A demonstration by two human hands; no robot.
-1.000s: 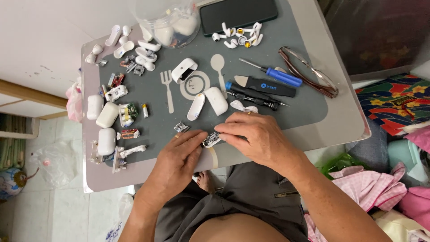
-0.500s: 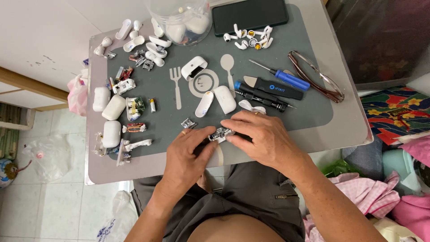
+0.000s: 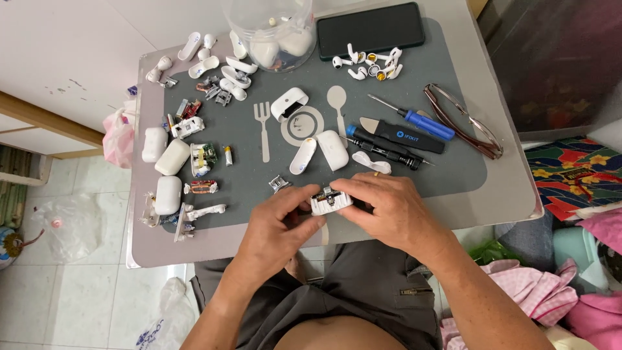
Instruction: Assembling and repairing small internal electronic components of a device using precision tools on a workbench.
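Both hands pinch one small white plastic earbud case with exposed innards [image 3: 331, 201] at the worktop's [image 3: 505, 194] near edge: left hand [image 3: 282, 223] grip closed on its left end, right hand [image 3: 389, 210] on its right.

— Which screens do we have here?

— Only one: a black phone [image 3: 370, 29], a flat rectangle lying face up with its screen dark, at the far edge of the grey mat [image 3: 453, 172] on the desk [image 3: 518, 188], just right of the clear plastic jar [image 3: 272, 32].

— Any labels we can see?

— A small pale mark on the black handle of the pry tool [image 3: 405, 136], right of the mat's middle. Off the left side we see a pink plastic bag [image 3: 118, 138] hanging, and a clear bag [image 3: 61, 227] on the floor.
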